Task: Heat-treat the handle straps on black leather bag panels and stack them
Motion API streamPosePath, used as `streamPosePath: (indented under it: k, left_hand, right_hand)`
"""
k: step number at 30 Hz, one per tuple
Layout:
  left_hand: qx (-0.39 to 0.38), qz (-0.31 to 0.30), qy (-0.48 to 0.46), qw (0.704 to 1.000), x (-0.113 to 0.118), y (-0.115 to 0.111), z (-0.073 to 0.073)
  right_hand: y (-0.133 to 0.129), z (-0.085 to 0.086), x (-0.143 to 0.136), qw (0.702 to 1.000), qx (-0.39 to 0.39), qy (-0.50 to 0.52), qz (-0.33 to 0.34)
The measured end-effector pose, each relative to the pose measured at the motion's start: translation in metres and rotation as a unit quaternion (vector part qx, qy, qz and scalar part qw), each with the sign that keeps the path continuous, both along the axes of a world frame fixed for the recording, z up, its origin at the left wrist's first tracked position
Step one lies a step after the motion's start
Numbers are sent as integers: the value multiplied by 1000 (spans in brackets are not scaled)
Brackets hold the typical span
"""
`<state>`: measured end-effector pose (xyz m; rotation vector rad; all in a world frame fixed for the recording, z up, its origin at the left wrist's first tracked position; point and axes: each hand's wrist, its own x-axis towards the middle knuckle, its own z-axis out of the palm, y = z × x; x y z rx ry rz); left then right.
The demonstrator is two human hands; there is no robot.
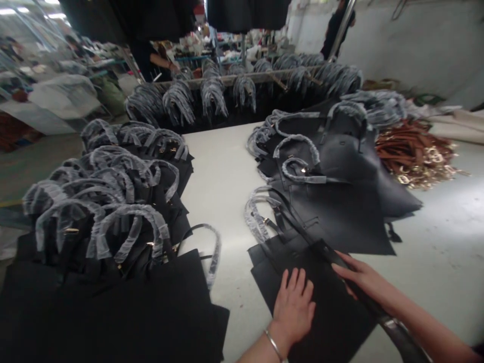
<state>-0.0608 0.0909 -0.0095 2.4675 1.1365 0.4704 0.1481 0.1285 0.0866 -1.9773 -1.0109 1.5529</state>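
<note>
A black leather bag [328, 317] lies flat on the white table in front of me. My left hand [293, 305], with a bracelet at the wrist, rests on it, fingers stretched out and pressed to the surface. At the bag's right edge my right hand [359, 280] is closed around a long black strap [368, 302]. The strap runs down past my wrist, where a metal fitting shows. Beyond my hands lies a pile of black bags [333, 212], some handles covered in clear plastic wrap. One wrapped handle [255, 217] sticks out just past the bag under my left hand.
Black bags with wrapped handles [132, 222] are heaped at the left. Brown straps with gold clasps [416, 154] lie at the far right. Behind the table [219, 171], a rail carries several bundles of wrapped handles [214, 93]. People [336, 27] stand farther back.
</note>
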Motion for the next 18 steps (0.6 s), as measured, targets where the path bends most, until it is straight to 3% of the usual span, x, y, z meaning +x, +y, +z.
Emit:
streamPosePath:
  k: [6,12,15,18]
  left_hand:
    - [5,-12,24,1000,0,1,1]
    - [11,-32,61,998,-3,3,10]
    - [14,-32,67,997,-5,3,12]
    - [24,-39,70,996,-5,3,14]
  right_hand:
    - [32,-4,0,999,-11,51,-9]
    - [68,-3,3,997,57,20,-55]
    - [59,6,10,997,55,25,-44]
    - [36,12,3,999,14,38,33]
